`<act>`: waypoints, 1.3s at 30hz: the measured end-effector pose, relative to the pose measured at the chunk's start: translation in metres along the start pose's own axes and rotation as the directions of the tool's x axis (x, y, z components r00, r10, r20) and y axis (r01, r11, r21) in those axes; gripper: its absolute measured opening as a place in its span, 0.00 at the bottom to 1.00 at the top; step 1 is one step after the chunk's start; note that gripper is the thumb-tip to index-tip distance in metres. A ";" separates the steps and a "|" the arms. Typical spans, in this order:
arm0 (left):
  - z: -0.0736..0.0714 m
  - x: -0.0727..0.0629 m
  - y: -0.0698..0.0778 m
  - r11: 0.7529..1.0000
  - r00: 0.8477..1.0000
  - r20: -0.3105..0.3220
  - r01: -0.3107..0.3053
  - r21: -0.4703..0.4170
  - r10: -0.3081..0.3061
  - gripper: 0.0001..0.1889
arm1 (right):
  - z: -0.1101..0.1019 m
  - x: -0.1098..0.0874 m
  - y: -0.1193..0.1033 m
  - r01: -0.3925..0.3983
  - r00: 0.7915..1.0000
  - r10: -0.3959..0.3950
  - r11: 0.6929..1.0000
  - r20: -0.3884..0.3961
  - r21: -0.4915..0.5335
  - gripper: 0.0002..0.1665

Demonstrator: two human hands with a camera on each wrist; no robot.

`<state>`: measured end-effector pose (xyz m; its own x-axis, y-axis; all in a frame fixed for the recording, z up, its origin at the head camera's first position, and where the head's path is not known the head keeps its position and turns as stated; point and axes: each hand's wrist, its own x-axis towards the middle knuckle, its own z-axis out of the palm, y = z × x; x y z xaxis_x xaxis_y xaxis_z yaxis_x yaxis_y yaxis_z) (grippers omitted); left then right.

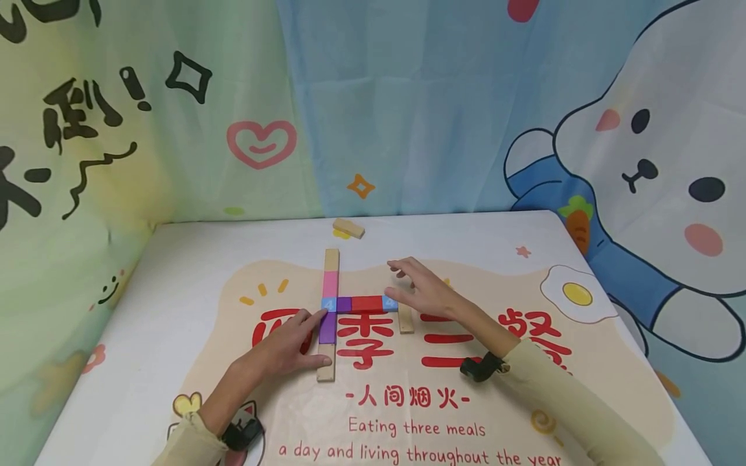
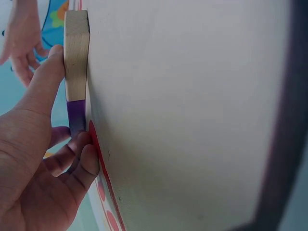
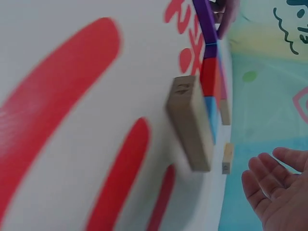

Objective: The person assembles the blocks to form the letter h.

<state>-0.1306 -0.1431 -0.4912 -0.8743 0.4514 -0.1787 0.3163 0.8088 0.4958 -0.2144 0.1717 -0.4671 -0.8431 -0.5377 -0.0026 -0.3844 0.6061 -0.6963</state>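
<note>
My left hand [image 1: 288, 346] lies along the left side of a column of wooden blocks. Its thumb touches the plain wooden block [image 2: 77, 55] at the near end, and its fingertips are at the purple block [image 1: 327, 328]. A blue block marked 4 [image 1: 329, 304], a pink block [image 1: 330, 283] and another plain block [image 1: 331, 259] continue the column. Rightward from the blue block runs a row with a purple block, a red block [image 1: 366, 304] and a second blue block [image 1: 390, 303]. A plain block [image 3: 190, 125] extends nearward from that row's end. My right hand [image 1: 428, 288] hovers beside it, holding nothing.
A loose plain wooden block [image 1: 348, 228] lies near the table's back edge. The blocks rest on a printed tabletop [image 1: 478, 239] with red characters. A curtain [image 1: 396, 116] with cartoon prints hangs directly behind the table. Both wrists wear small black cameras.
</note>
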 end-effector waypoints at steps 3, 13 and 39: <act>0.001 0.000 -0.001 1.000 1.000 0.007 0.002 -0.004 -0.002 0.51 | 0.000 0.010 -0.006 0.016 1.000 -0.016 1.000 0.010 0.013 0.43; -0.001 0.002 -0.002 1.000 1.000 0.008 0.005 0.004 -0.005 0.51 | -0.006 0.055 -0.023 0.016 0.999 -0.014 0.998 0.045 -0.056 0.40; 0.000 -0.001 -0.001 1.000 1.000 0.019 0.014 -0.014 -0.014 0.51 | 0.005 0.164 -0.010 -0.080 0.990 0.122 0.891 0.067 -0.447 0.37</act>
<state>-0.1297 -0.1447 -0.4916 -0.8716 0.4469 -0.2017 0.2983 0.8098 0.5052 -0.3472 0.0745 -0.4639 -0.8568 -0.4975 -0.1357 -0.4433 0.8450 -0.2990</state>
